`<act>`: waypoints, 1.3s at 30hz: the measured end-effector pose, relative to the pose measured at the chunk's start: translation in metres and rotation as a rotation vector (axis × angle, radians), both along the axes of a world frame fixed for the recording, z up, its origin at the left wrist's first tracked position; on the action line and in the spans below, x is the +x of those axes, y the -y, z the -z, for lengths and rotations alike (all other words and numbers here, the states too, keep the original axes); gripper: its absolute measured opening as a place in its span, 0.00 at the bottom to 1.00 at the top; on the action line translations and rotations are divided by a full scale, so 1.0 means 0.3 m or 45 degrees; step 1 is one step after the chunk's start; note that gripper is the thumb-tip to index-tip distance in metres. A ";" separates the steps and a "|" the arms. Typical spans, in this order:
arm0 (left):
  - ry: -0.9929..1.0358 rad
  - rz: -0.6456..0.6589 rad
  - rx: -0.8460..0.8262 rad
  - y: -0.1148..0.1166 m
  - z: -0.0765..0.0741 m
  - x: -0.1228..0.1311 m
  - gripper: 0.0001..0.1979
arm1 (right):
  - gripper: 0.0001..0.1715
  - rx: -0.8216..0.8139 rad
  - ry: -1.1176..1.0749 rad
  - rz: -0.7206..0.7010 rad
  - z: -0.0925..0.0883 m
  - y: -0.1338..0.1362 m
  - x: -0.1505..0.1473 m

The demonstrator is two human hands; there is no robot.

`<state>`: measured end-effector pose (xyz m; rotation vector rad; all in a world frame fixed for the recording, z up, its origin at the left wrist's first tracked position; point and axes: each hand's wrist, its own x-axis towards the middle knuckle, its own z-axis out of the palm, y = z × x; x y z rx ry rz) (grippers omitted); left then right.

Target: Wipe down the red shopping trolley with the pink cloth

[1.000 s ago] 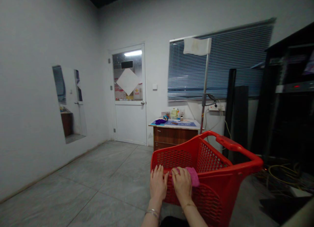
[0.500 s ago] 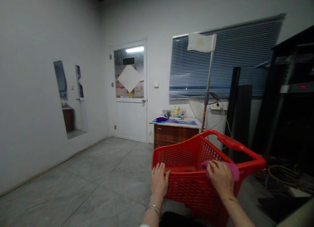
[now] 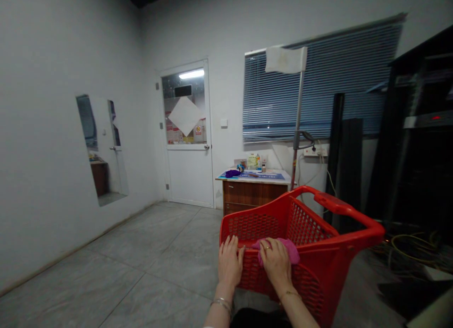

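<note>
Pink cloth [image 3: 292, 252] slid leftward; right fingers [image 3: 274, 247] apparently gripping.

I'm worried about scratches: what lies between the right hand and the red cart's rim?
A pink cloth. The head view shows it bunched under the right hand, over the near rim of the red cart.

Lettering in view, but no word clear enough to read.
Left of centre, behind the door [image 3: 189, 179] glass, a small sign [image 3: 198, 130] shows a round prohibition-type mark, its symbol too small to tell. Right of centre, the cabinet [image 3: 256, 193] bears a blue sheet [image 3: 271, 176] with white characters, too blurred to make out.
</note>
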<state>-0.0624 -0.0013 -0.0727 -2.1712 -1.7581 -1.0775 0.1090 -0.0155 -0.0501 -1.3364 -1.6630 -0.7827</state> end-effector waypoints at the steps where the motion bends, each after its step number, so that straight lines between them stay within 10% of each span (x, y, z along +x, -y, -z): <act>1: -0.003 0.001 0.002 0.001 -0.001 -0.001 0.22 | 0.11 0.002 0.029 0.013 -0.010 0.001 0.047; 10: 0.002 -0.035 0.072 0.010 -0.001 0.032 0.20 | 0.12 0.156 0.161 0.234 -0.120 -0.004 0.517; 21: -0.012 -0.049 0.075 0.004 0.006 0.027 0.20 | 0.11 0.063 -0.108 0.015 0.027 -0.021 -0.046; 25: -0.020 -0.028 0.041 0.000 -0.001 0.000 0.21 | 0.11 0.012 -0.045 -0.064 0.024 -0.017 -0.096; 35: 0.008 -0.022 0.049 0.003 -0.015 0.013 0.20 | 0.13 0.187 0.181 0.174 -0.149 -0.010 0.554; 39: 0.024 -0.031 0.034 0.010 -0.014 0.032 0.21 | 0.13 0.273 0.101 0.297 -0.161 -0.004 0.584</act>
